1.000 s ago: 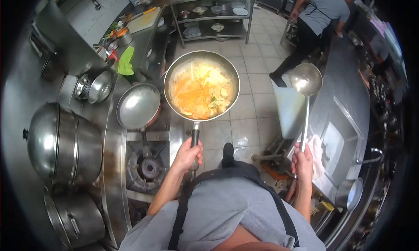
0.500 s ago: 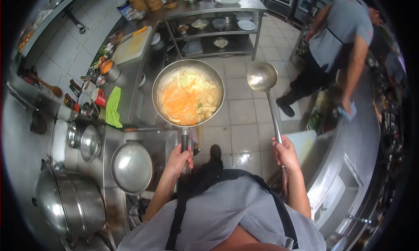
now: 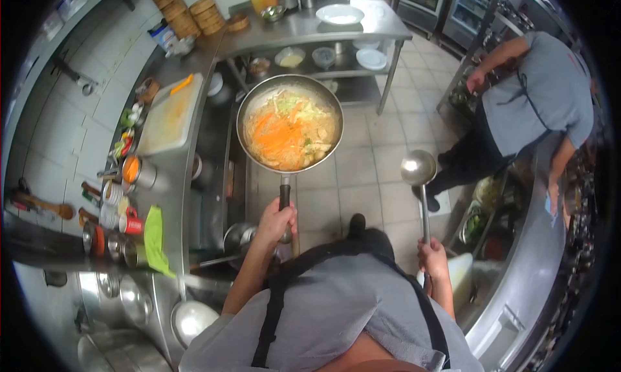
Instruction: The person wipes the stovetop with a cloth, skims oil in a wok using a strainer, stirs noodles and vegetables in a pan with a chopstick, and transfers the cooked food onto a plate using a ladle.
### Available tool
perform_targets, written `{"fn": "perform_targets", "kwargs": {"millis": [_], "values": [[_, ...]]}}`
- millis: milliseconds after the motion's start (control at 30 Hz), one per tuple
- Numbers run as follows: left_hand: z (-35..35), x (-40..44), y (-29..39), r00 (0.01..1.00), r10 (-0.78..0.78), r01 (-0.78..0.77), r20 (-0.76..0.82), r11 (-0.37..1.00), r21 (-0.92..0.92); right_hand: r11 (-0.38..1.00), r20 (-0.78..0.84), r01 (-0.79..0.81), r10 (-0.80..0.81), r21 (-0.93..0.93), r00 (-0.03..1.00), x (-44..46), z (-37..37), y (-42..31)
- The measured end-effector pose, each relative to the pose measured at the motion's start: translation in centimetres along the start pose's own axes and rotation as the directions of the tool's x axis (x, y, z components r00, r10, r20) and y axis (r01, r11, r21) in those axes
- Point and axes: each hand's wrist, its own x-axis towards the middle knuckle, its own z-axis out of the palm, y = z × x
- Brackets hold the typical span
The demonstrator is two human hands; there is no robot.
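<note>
My left hand (image 3: 277,220) is wrapped round the black handle of a frying pan (image 3: 285,184), which I carry above the floor. Food fills the pan: shredded carrot (image 3: 278,139), pale shreds like cabbage or noodles, and some lighter chunks. Over on the right, my right hand (image 3: 433,258) grips the long metal handle of a ladle (image 3: 418,167). The ladle's bowl points away from me, apart from the pan, and no food shows in it.
A steel table (image 3: 284,30) ahead bears a white oval plate (image 3: 339,13) and bamboo steamers (image 3: 207,17). On the left counter are a cutting board (image 3: 169,116), a green cloth (image 3: 154,242) and a red mug (image 3: 131,222). A co-worker (image 3: 533,94) bends over the right counter (image 3: 517,278).
The view has shifted forward, with the steel table now nearer. I still hold the pan and ladle. The co-worker has shifted right in view, with one arm now reaching towards the shelves.
</note>
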Motion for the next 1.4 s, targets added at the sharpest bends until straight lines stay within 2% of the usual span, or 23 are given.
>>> {"fn": "perform_targets", "kwargs": {"millis": [100, 233, 300, 367, 500, 600, 667, 733, 767, 833, 867, 900, 967, 1000, 1067, 1100, 1167, 1200, 1267, 1400], "values": [[1.5, 6.8, 3.0, 0.999, 0.035, -0.035, 0.002, 0.999, -0.002, 0.999, -0.016, 0.015, -0.016, -0.039, 1.0, 5.4, 0.1, -5.6], [2.9, 13.4, 7.0, 0.999, 0.033, -0.033, -0.011, 0.999, -0.026, 0.989, -0.016, 0.123, -0.124, -0.086, 0.992, 12.7, 1.4, -15.5], [3.4, 16.0, 8.5, 1.0, 0.014, -0.015, -0.023, 1.0, -0.023, 0.963, 0.057, 0.263, -0.26, -0.049, 0.964, 15.9, 2.6, -20.5], [4.1, 18.8, 10.6, 0.997, 0.058, -0.059, -0.041, 0.998, -0.029, 0.953, 0.154, 0.294, -0.303, 0.079, 0.941, 18.8, 4.2, -26.3], [5.2, 26.2, 14.6, 0.995, 0.049, -0.049, -0.085, 0.999, 0.007, 0.944, 0.257, 0.319, -0.331, 0.086, 0.908, 25.8, 7.2, -35.2], [5.4, 31.6, 16.6, 0.995, 0.027, -0.021, -0.094, 0.998, 0.064, 0.915, 0.211, 0.403, -0.39, -0.023, 0.896, 29.1, 10.3, -38.9], [5.7, 36.6, 18.9, 0.995, 0.086, -0.087, -0.055, 0.996, -0.017, 0.904, 0.187, 0.413, -0.39, -0.106, 0.902, 30.9, 11.9, -40.4], [6.1, 40.1, 20.4, 0.996, 0.086, -0.087, -0.036, 0.996, -0.01, 0.855, 0.161, 0.455, -0.426, -0.251, 0.89, 32.7, 12.7, -42.1], [6.5, 42.5, 21.5, 0.994, 0.111, -0.111, -0.019, 0.994, -0.007, 0.851, 0.154, 0.46, -0.434, -0.255, 0.888, 34.8, 13.1, -42.7], [7.1, 46.8, 23.5, 0.993, 0.121, -0.121, -0.008, 0.993, -0.006, 0.496, 0.201, 0.74, -0.752, -0.455, 0.628, 38.2, 14.8, -44.8], [7.4, 48.4, 24.2, 0.992, 0.123, -0.123, -0.009, 0.992, 0.008, 0.488, 0.185, 0.67, -0.714, -0.56, 0.675, 39.0, 15.1, -46.4], [7.8, 49.7, 25.0, 0.993, 0.12, -0.12, -0.013, 0.993, 0.008, 0.49, 0.188, 0.669, -0.711, -0.559, 0.677, 40.2, 16.1, -48.4], [8.9, 51.9, 26.5, 0.986, 0.165, -0.163, -0.02, 0.984, 0.078, 0.353, 0.276, 0.651, -0.697, -0.672, 0.662, 42.8, 17.4, -51.5], [9.4, 53.6, 27.3, 0.986, 0.165, -0.163, -0.025, 0.984, 0.078, 0.351, 0.28, 0.655, -0.696, -0.669, 0.661, 45.0, 18.3, -53.3], [10.7, 55.3, 27.4, 0.98, 0.194, -0.188, -0.041, 0.975, 0.12, 0.131, 0.41, 0.687, -0.717, -0.715, 0.564, 49.3, 19.5, -56.0], [11.6, 56.0, 27.6, 0.979, 0.193, -0.185, -0.061, 0.976, 0.117, 0.126, 0.427, 0.698, -0.711, -0.705, 0.559, 51.5, 20.3, -57.2], [13.3, 57.4, 28.3, 0.974, 0.197, -0.177, -0.113, 0.97, 0.166, 0.023, 0.482, 0.704, -0.714, -0.709, 0.509, 55.5, 21.8, -58.3], [13.9, 58.4, 28.5, 0.972, 0.191, -0.171, -0.136, 0.974, 0.146, 0.029, 0.487, 0.709, -0.707, -0.704, 0.513, 56.9, 21.7, -58.3], [15.2, 60.3, 29.1, 0.965, 0.201, -0.177, -0.168, 0.974, 0.143, 0.09, 0.506, 0.691, -0.615, -0.717, 0.605, 59.6, 21.8, -59.2], [17.5, 63.3, 28.9, 0.952, 0.219, -0.193, -0.212, 0.971, 0.139, 0.113, 0.536, 0.719, -0.589, -0.686, 0.605, 63.0, 20.6, -60.5]]}}
